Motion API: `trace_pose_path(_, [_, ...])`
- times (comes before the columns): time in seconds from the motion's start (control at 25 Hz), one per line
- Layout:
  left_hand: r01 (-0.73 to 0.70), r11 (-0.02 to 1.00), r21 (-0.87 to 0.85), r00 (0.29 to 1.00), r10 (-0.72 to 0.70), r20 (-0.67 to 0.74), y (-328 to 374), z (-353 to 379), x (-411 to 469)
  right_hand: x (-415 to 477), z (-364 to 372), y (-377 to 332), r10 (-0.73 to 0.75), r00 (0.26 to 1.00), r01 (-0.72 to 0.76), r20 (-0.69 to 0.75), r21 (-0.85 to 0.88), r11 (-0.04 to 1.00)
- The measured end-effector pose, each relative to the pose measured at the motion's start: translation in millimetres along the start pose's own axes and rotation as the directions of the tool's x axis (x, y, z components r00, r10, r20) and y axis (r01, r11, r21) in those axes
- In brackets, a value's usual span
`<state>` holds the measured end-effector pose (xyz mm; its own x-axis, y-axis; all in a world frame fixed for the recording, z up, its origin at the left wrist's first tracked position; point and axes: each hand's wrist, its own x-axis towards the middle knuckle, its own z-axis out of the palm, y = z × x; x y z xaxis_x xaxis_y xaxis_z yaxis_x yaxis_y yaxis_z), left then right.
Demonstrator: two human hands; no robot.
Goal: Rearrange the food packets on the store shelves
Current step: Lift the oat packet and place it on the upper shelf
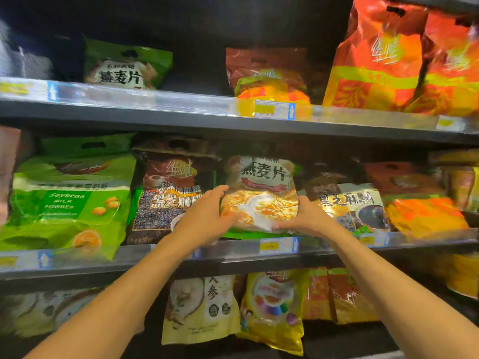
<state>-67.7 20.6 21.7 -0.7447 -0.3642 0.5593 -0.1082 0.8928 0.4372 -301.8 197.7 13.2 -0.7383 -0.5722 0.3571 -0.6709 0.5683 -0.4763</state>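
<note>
Oat packet (260, 193) sits mid-frame on the middle shelf (233, 257), gripped at both lower sides by the left hand (207, 216) and right hand (308, 217). Its bottom edge is hidden behind fingers. Sesame packet (166, 193) on its left is partly covered; everything's pretty blurry.
</note>
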Motion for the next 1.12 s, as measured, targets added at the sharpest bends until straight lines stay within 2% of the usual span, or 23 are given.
trace_pose_path(0.32, [0.118,0.969,-0.216,0.990,-0.132,-0.051,-5,1,0,0,-7,1,-0.079,0.988,0.121,-0.132,0.348,0.929])
trace_pose_path(0.48, [0.197,0.908,-0.369,0.974,-0.225,-0.031,-3,-4,3,-13,-27,-5,-0.106,0.985,0.155,-0.136,0.426,0.891])
trace_pose_path(0.56, [0.249,0.854,-0.457,0.966,-0.253,0.054,0,-6,6,-24,-39,-8,-0.113,0.984,0.163,-0.140,0.430,0.888])
trace_pose_path(0.6, [0.281,0.793,-0.540,0.958,-0.262,0.113,3,-6,8,-30,-45,-9,-0.116,0.983,0.167,-0.143,0.427,0.889])
trace_pose_path(0.68, [0.344,0.611,-0.713,0.937,-0.269,0.221,15,-7,8,-46,-56,-9,-0.119,0.983,0.170,-0.142,0.431,0.886])
trace_pose_path(0.8, [0.411,0.447,-0.795,0.910,-0.258,0.325,23,-11,10,-71,-66,-7,-0.128,0.982,0.175,-0.138,0.419,0.891])
trace_pose_path(0.96, [0.534,0.397,-0.746,0.845,-0.209,0.493,32,-12,15,-104,-68,-6,-0.149,0.976,0.201,-0.157,0.413,0.888])
trace_pose_path(1.12, [0.564,0.377,-0.735,0.820,-0.154,0.551,42,-11,4,-136,-69,-10,-0.171,0.964,0.241,-0.202,0.400,0.884])
